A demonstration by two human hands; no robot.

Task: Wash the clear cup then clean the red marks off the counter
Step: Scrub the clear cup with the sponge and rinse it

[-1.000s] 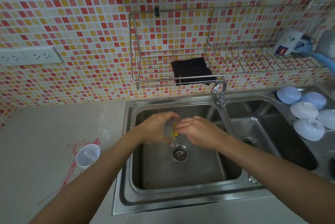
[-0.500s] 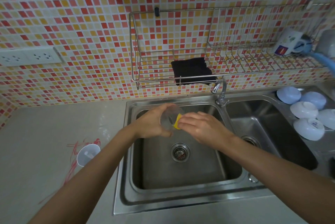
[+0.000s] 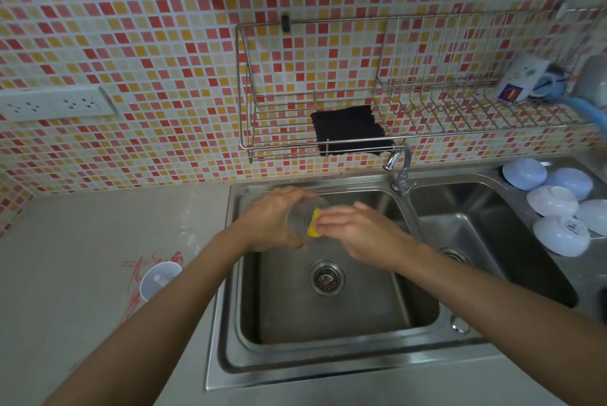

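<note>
Head view: over the left basin of the steel sink [image 3: 230, 323], the left hand [image 3: 272, 218] is wrapped around the clear cup [image 3: 303, 220], which lies on its side, long axis roughly level, mouth toward the right. The right hand [image 3: 358, 231] pinches a soft yellow sponge [image 3: 314, 225] at the cup's rim. Red marks [image 3: 134, 287] streak the pale, smooth table [image 3: 65, 241] around a white cup [image 3: 157, 279].

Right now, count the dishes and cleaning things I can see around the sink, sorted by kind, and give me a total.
Bowls, upside down right of the sink: 5
Cups: 2, the clear cup in the left hand and a white cup on the counter
Yellow sponge at the right hand: 1
Black cloth on the rack: 1
Total: 9
</note>
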